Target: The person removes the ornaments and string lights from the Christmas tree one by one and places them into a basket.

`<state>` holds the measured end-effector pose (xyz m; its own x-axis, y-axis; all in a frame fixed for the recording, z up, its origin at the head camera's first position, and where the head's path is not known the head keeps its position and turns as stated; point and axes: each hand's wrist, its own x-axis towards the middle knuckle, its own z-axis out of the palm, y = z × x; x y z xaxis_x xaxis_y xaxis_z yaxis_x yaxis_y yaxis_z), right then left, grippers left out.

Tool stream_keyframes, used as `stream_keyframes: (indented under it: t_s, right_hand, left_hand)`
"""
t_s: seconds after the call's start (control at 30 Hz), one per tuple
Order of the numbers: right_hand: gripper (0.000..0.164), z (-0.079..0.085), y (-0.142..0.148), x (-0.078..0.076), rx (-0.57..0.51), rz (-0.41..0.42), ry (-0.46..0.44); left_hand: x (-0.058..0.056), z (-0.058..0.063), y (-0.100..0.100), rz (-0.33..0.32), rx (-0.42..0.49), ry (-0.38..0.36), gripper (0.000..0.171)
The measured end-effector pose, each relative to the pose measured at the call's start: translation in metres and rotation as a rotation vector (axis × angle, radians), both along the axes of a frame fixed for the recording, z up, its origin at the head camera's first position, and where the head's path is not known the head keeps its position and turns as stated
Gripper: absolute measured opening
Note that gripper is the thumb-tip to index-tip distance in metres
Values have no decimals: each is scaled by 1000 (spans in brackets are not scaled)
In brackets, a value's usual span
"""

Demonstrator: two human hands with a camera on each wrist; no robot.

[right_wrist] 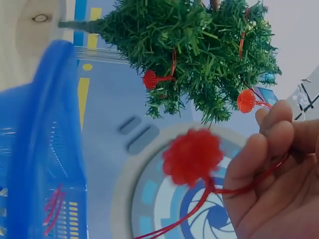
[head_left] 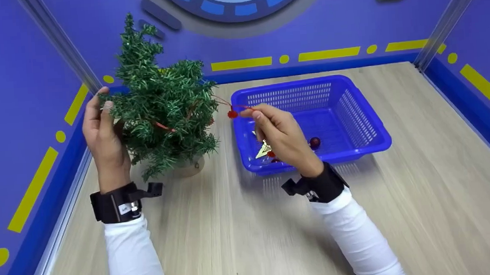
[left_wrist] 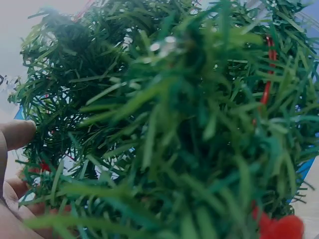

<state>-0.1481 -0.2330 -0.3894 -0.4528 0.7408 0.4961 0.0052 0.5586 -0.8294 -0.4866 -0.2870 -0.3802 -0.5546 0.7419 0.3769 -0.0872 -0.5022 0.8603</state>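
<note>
A small green artificial Christmas tree [head_left: 159,87] stands at the left on a round wooden base [head_left: 190,167]. My left hand [head_left: 106,140] grips branches at its left side, thumb in front and fingers partly hidden by the needles. Between tree and basket, my right hand [head_left: 282,135] pinches the red cord of a knobbly red ornament [right_wrist: 192,157]. From this ornament, a second length of cord stretches toward the tree's right side in the head view. Similar red ornaments [right_wrist: 149,79] hang among the branches.
A blue plastic basket [head_left: 379,142] sits right of the tree, its left part below my right hand. Inside lie a dark red ball [head_left: 315,143] and a gold triangular ornament [head_left: 263,150]. Purple-blue panels [head_left: 247,46] enclose the wooden tabletop [head_left: 217,238] at the back and sides.
</note>
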Motion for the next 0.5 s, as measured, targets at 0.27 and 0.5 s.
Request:
stream_keyframes:
  t_s: [0.27,0.5]
  right_hand:
    - [30,9,16,-9,-44,-96,20]
    - [30,30,41,-30,-41,-102,-48]
  left_hand:
    - [-1,2,-1,4,5,18,30]
    - [-1,3,0,-4,-2,5,31]
